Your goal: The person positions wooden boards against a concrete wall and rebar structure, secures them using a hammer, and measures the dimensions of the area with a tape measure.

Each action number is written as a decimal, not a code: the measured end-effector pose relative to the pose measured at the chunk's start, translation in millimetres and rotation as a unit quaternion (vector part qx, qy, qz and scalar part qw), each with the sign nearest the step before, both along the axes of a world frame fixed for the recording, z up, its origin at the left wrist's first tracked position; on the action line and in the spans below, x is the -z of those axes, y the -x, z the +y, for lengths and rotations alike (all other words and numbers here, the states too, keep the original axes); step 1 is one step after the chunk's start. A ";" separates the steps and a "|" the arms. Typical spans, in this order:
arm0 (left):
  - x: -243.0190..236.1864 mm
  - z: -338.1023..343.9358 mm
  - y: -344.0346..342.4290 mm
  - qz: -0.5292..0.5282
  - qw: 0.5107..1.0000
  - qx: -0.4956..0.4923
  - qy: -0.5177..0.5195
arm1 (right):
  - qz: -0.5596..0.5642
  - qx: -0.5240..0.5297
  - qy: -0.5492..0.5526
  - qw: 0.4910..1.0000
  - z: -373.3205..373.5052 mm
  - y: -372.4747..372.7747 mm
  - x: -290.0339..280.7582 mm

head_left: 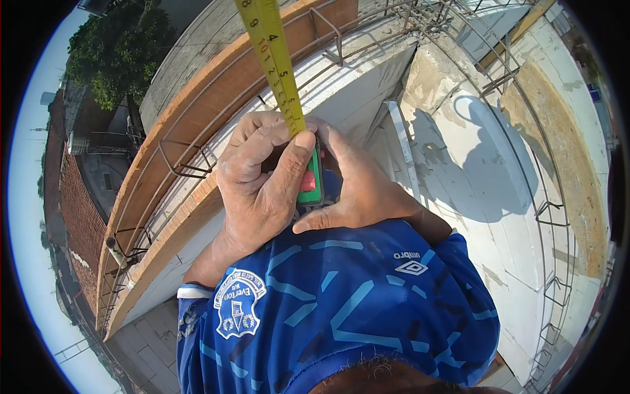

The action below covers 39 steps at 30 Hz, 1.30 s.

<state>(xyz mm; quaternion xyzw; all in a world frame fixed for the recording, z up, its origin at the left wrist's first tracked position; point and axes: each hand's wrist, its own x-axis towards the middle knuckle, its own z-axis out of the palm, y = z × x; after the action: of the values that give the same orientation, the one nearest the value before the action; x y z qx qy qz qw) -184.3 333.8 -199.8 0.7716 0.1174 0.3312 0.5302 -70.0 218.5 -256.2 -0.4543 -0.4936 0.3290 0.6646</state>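
Note:
A tape measure with a green and red case [312,186] is in front of my chest, its yellow blade [274,62] drawn out and running up past the top of the view. My left hand [261,177] pinches the blade between thumb and fingers, close to the mouth of the case. Around the other side of the case curls my right hand [361,180], its thumb along the lower end. My fingers hide part of the case. Pale dust coats the left hand.
Bent steel rebar with stirrups [328,33] runs along the top of a white block wall [354,85]. Curved wooden formwork boards [157,138] stand at the left. More rebar [551,177] arcs over the wall at the right. A brick-red roof [82,203] lies far below, left.

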 end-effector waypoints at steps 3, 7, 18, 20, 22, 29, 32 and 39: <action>-5.9 7.7 -4.2 0.000 0.992 -0.019 -0.123 | -0.008 0.028 -0.005 1.000 8.4 1.7 -0.9; -19.5 21.2 14.1 -0.003 0.975 -0.017 -0.222 | -0.121 0.032 -0.011 0.992 7.1 -8.6 -16.4; -95.0 55.3 71.7 -0.134 0.989 -0.004 0.058 | -0.273 -0.047 0.077 0.958 9.4 -26.5 -48.2; -103.0 56.5 72.1 -0.062 0.993 -0.094 -0.045 | -0.232 -0.081 0.094 0.965 13.9 -26.9 -62.4; -113.3 62.7 85.2 0.033 0.985 -0.121 -0.122 | -0.242 -0.110 0.063 0.962 14.3 -36.2 -62.8; -117.4 85.2 53.2 0.309 0.865 -0.008 -0.395 | -0.437 0.080 0.065 0.894 -8.5 -71.3 -81.6; -113.3 86.3 12.2 0.277 0.795 0.196 -0.502 | -0.459 0.150 0.070 0.873 -26.8 -79.8 -82.0; -57.7 80.6 -38.5 0.328 0.781 0.242 -0.472 | -0.471 0.176 0.150 0.852 -66.2 -95.0 -78.8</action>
<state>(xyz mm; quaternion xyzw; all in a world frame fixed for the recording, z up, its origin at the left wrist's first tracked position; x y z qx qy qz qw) -145.7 414.4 -142.0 0.9905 -0.0779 -0.0673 0.0915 25.0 152.3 -177.4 -0.7283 -0.6038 0.0238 0.3231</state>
